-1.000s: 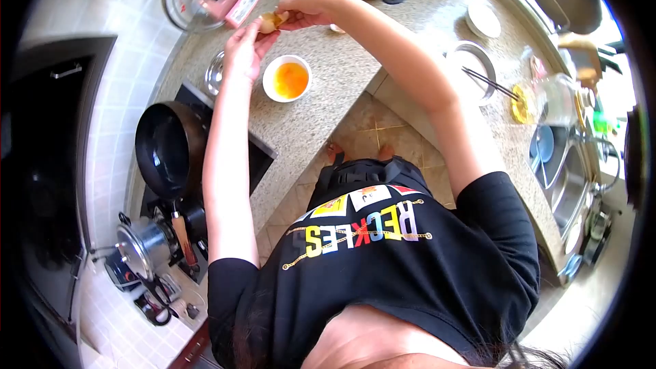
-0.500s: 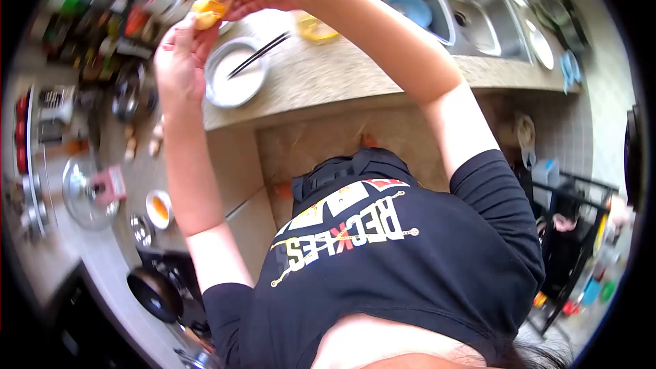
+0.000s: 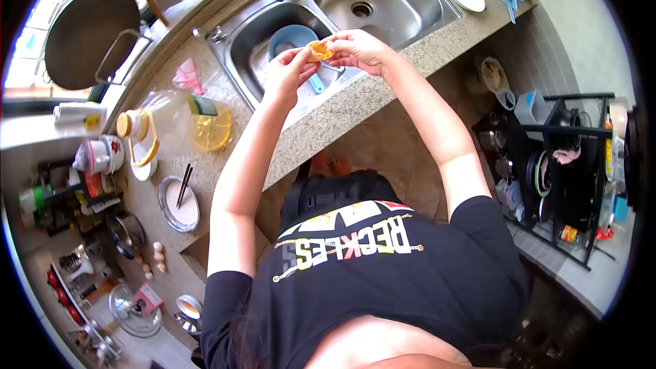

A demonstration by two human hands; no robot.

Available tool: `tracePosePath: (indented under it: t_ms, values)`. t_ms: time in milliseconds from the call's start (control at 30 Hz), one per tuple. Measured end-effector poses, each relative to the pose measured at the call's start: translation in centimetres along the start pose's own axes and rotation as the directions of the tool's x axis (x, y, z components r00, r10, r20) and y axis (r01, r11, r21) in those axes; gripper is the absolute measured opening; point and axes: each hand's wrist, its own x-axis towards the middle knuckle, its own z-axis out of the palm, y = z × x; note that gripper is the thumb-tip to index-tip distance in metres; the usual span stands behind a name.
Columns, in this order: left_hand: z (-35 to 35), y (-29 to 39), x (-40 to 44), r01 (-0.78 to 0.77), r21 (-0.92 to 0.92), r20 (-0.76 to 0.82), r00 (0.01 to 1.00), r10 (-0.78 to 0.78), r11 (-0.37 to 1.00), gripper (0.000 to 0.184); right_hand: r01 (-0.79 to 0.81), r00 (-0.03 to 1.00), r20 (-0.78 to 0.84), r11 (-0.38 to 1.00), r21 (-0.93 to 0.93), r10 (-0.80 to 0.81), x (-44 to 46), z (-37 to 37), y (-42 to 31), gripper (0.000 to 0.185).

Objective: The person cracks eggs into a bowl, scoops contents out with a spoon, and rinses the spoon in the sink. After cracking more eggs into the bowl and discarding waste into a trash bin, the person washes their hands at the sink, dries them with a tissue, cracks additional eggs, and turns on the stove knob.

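Observation:
Over the near edge of the left sink basin (image 3: 242,44), both my hands meet around a small orange-yellow piece (image 3: 320,50) with a paler rim; its exact kind is not clear. My left hand (image 3: 290,72) pinches its left side between thumb and fingers. On the opposite side, my right hand (image 3: 359,53) grips it with bent fingers. Below them in the basin lies a light blue bowl-shaped utensil (image 3: 290,35), its handle partly hidden by my hands.
A large oil bottle (image 3: 184,119) stands left of the sink. Closer is a bowl of white mixture (image 3: 181,205) with black chopsticks (image 3: 184,184) across it. Several eggs (image 3: 159,256) and a glass lid (image 3: 133,311) lie on the left counter. A black rack (image 3: 570,184) stands at right.
My hands have moved right, from above the counter beside the bowl of white mixture to the sink, still holding the orange-yellow piece. The view has turned toward the sink.

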Motion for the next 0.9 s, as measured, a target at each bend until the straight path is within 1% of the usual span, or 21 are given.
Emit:
tracePosePath:
  t_ms: [100,167,233,300,367,400,433,467,500,533,567,633,667,700,767,833,900]
  values:
    - [2.1,-1.6,4.3,0.077,0.063,0.038,0.996,-0.079,0.995,0.028,0.005,0.998,-0.061,0.996,0.088,0.001,0.4,-4.1,0.8,0.027]
    - [3.7,-2.9,7.0,0.067,0.086,0.091,0.993,-0.075,0.994,0.030,0.001,0.996,-0.094,0.996,0.091,0.007,0.9,-6.9,1.3,0.025]
    - [5.3,-3.9,9.3,0.086,0.054,0.067,0.994,-0.089,0.995,0.032,0.028,0.989,-0.149,0.986,0.167,-0.002,1.6,-9.4,1.2,0.024]
    - [6.4,-4.5,11.3,0.098,0.080,0.060,0.993,-0.103,0.992,0.032,0.030,0.991,-0.134,0.985,0.169,-0.007,2.7,-11.9,1.3,0.027]
    - [7.8,-5.3,13.0,0.111,0.105,0.056,0.991,-0.118,0.988,0.032,0.035,0.999,-0.013,0.985,0.168,-0.034,3.3,-14.4,0.9,0.033]
    - [8.5,-5.7,13.8,0.094,0.129,0.048,0.994,-0.100,0.987,0.033,-0.002,1.000,0.002,0.992,0.124,0.002,3.4,-15.2,0.2,0.042]
    - [9.3,-6.0,14.5,0.079,0.156,0.039,0.995,-0.086,0.985,0.033,-0.004,1.000,0.008,0.992,0.130,0.003,4.0,-16.8,0.1,0.042]
    - [10.1,-6.3,15.5,0.088,0.199,0.013,0.996,-0.092,0.976,0.035,-0.023,0.994,0.109,0.989,0.144,0.007,4.6,-18.4,0.2,0.044]
    - [11.2,-6.7,16.1,0.062,0.201,-0.015,0.998,-0.060,0.978,0.030,-0.037,0.979,0.204,0.987,0.154,0.005,5.0,-20.2,0.2,0.046]
    - [12.1,-7.0,17.1,0.052,0.237,-0.034,0.998,-0.046,0.970,0.031,-0.049,0.974,0.227,0.986,0.156,0.013,5.5,-21.6,-0.1,0.047]
    - [13.1,-7.3,17.8,0.053,0.280,-0.041,0.998,-0.044,0.958,0.033,-0.040,0.979,0.203,0.983,0.179,0.003,5.8,-22.8,0.0,0.047]
    - [15.6,-7.9,19.0,0.033,0.310,-0.058,0.998,-0.016,0.950,0.034,-0.057,0.975,0.219,0.990,0.131,0.028,6.2,-25.5,-0.6,0.043]
    - [16.6,-8.2,19.5,0.021,0.345,-0.069,0.998,0.003,0.938,0.034,-0.048,0.966,0.257,0.987,0.153,0.008,6.6,-27.0,-0.1,0.043]
    - [17.4,-8.5,19.8,0.006,0.374,-0.083,0.996,0.027,0.927,0.035,-0.063,0.957,0.289,0.976,0.209,0.000,6.3,-28.1,-0.4,0.042]
    - [19.6,-8.0,19.5,-0.009,0.447,-0.095,0.994,0.057,0.895,0.035,-0.088,0.964,0.264,0.953,0.290,0.009,5.1,-29.6,-1.4,0.040]
    - [21.9,-7.3,19.3,-0.008,0.451,-0.118,0.991,0.069,0.893,0.036,-0.072,0.967,0.253,0.918,0.390,-0.032,3.8,-31.0,-2.1,0.040]
    - [23.8,-6.8,19.2,-0.015,0.484,-0.103,0.992,0.075,0.875,0.037,-0.019,0.965,0.236,0.871,0.491,-0.112,2.2,-32.5,-2.4,0.039]
